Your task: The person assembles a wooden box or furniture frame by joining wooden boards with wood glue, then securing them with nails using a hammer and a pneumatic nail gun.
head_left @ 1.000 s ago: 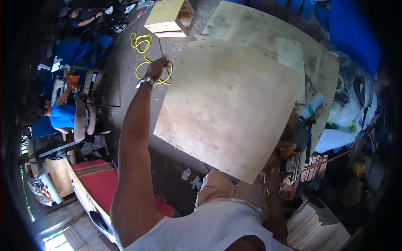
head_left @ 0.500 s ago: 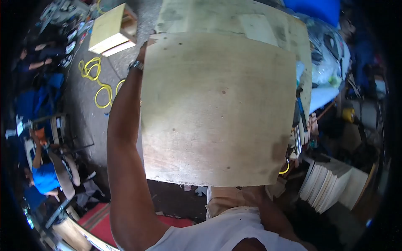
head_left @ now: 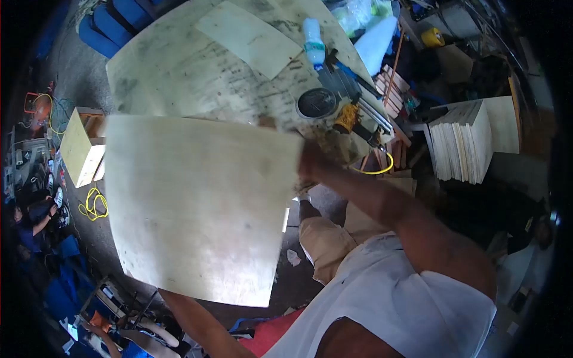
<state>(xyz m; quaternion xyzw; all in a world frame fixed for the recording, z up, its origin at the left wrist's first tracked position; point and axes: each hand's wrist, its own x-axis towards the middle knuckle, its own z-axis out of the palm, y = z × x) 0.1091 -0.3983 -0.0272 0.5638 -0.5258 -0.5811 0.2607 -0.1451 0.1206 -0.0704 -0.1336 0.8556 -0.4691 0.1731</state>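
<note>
Your right hand [head_left: 308, 162] grips the pale square plywood sheet [head_left: 200, 209], left hand hidden: swing wide, you'd risk clipping that round black dish [head_left: 316, 102]!

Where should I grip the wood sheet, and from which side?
Likely by opposite edges, one hand from each side: the sheet is wide, flat and thin, with no handle visible. The right hand is at its upper right corner; the left hand is hidden.
</note>
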